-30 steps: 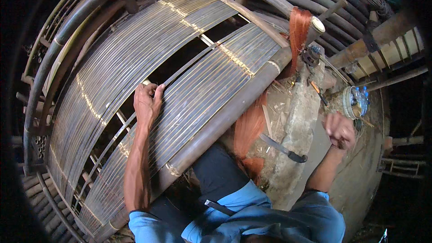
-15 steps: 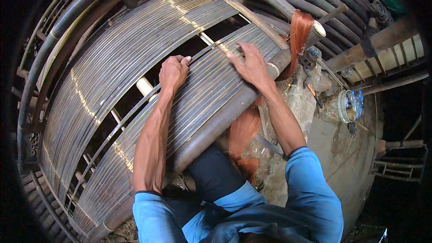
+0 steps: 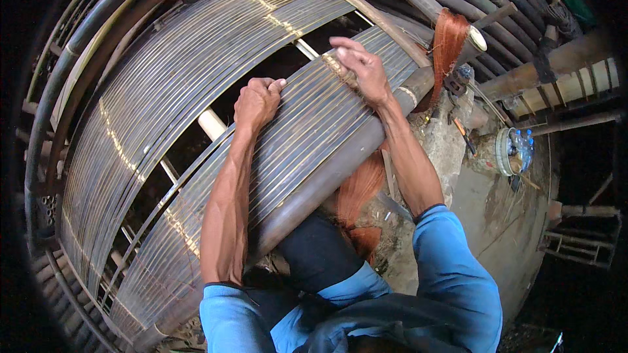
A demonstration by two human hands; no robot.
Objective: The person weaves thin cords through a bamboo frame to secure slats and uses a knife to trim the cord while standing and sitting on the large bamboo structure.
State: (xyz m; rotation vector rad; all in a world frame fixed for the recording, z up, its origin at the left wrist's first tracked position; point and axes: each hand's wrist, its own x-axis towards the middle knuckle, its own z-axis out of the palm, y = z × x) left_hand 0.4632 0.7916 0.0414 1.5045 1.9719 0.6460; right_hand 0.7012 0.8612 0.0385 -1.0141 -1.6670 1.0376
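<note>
A large curved panel of thin dark bamboo slats (image 3: 190, 59) lies before me, tied across with pale lashings (image 3: 112, 132). A gap with pale bamboo crosspieces (image 3: 210, 124) splits it from the nearer slats (image 3: 314, 124). My left hand (image 3: 257, 103) is closed on a dark slat along the gap's near edge, thumb on top. My right hand (image 3: 367, 73) is raised over the lashing line at the nearer slats' right part, fingers drawn close to each other. Anything between its fingertips is too fine to make out.
Reddish-brown fibre bundles hang over a bamboo pole (image 3: 450, 42) and lie below the panel (image 3: 361, 189). A thick dark bamboo beam (image 3: 320, 180) edges the panel near my lap. To the right are a bucket (image 3: 502, 150) with plastic bottles (image 3: 522, 147) and an orange-handled tool (image 3: 462, 132).
The loose slat now lies against the nearer slats to the right of my left hand. My right hand has lifted slightly and its fingers have drawn together. The view has shifted slightly.
</note>
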